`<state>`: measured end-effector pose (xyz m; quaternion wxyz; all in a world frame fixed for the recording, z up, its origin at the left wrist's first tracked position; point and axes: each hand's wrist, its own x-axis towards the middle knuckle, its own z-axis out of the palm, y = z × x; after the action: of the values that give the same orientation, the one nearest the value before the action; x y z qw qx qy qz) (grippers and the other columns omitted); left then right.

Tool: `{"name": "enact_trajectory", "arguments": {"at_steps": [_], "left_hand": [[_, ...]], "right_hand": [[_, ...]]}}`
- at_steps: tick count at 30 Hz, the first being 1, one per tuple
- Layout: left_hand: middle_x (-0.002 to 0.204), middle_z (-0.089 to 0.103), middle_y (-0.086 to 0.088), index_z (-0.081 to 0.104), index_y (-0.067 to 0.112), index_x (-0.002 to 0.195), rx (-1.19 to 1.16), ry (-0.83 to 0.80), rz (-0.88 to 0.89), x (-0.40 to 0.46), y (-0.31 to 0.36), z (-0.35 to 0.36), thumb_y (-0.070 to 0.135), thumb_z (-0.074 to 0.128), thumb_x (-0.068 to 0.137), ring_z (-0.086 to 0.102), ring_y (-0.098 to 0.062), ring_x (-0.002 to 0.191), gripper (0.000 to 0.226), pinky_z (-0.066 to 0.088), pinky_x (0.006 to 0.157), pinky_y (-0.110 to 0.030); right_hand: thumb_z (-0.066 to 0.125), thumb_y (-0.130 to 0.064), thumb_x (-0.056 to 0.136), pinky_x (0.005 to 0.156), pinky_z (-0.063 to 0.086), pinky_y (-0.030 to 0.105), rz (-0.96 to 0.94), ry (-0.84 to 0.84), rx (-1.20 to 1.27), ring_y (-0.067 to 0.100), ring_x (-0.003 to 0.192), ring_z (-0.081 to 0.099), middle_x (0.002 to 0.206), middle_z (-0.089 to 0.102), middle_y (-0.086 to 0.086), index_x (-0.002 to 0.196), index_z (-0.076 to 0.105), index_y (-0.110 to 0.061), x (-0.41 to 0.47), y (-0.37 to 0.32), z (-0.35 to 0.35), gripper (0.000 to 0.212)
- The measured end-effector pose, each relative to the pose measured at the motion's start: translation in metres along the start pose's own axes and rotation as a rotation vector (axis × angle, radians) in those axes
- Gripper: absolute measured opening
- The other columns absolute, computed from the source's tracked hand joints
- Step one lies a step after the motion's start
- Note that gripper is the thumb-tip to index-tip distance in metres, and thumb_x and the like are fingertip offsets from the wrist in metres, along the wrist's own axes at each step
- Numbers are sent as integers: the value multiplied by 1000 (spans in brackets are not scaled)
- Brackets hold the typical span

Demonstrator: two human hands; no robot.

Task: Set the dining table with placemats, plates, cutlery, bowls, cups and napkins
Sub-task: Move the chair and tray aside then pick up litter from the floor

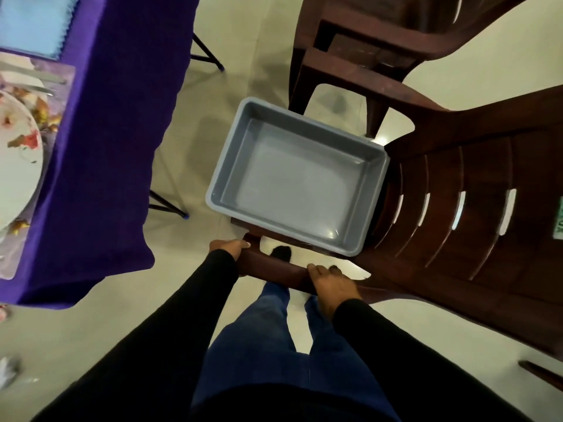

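Plate (16,153) and cutlery (36,83) are lying on the placemat (62,74), up-left of both hands, while the left hand (227,248) and right hand (330,287) are gripping the chair (457,184) arm, probably shifting it with the empty grey tub (297,175) aboard.

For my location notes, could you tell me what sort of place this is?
Probably a home dining area: a purple-clothed table laid with a floral plate, brown plastic chairs and a tiled floor.

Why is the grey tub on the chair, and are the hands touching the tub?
Apart. In the head view both the left hand and the right hand grip the brown chair by its armrest, with chair showing between them and the grey tub.
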<state>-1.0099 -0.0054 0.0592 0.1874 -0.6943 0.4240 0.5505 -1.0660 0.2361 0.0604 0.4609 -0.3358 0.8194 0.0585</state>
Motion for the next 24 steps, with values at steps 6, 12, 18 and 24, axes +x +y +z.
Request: {"name": "enact_trajectory", "arguments": {"at_steps": [6, 12, 18, 24], "left_hand": [[100, 58, -24, 53, 1, 109, -14, 57, -34, 14, 1, -48, 1, 78, 82, 59, -40, 81, 36, 53, 72, -53], [93, 61, -22, 56, 0, 108, -53, 124, -43, 23, 3, -90, 7, 81, 80, 61, -38, 77, 38, 58, 76, -57], [106, 72, -11, 71, 9, 101, 229, 262, 152, 11, 0, -112, 33, 78, 79, 67, -30, 89, 33, 60, 83, -42], [115, 69, -6, 71, 16, 114, 154, 247, 557, -34, 19, -63, 35, 72, 86, 66, -25, 103, 34, 55, 93, -40]], "right_hand": [[63, -18, 90, 97, 47, 45, -53, 10, -15, 32, 122, 50, 145, 45, 8, 152, 21, -18, 12, -48, 4, 75], [60, -12, 91, 93, 50, 45, -101, -4, -62, 32, 121, 51, 143, 47, 9, 154, 22, -17, 26, -87, -5, 74], [65, -21, 86, 84, 51, 41, -245, 85, -84, 32, 111, 59, 122, 61, 9, 129, 49, -18, 27, -114, -68, 46], [63, -27, 90, 98, 49, 40, -298, 211, 7, 29, 120, 57, 133, 59, 8, 141, 47, -20, 18, -114, -147, 54]]}}
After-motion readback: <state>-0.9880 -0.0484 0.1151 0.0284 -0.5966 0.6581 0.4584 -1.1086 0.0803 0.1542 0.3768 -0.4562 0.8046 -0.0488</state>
